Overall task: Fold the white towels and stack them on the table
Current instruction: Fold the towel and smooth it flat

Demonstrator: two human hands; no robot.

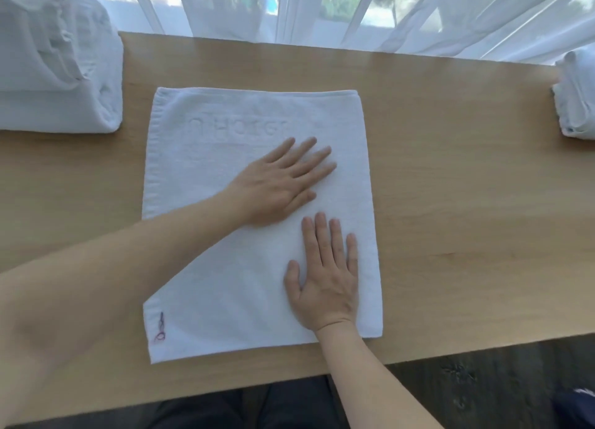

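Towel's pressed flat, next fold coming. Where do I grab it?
Probably pinch the two near corners of the towel from your side and carry them to the far hem. It lies flat, longer front-to-back, and both the left hand and right hand rest flat on it.

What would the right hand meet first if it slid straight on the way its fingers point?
The right hand points away from the person, up the towel. It would likely meet the left hand first, lying flat just beyond its fingertips.
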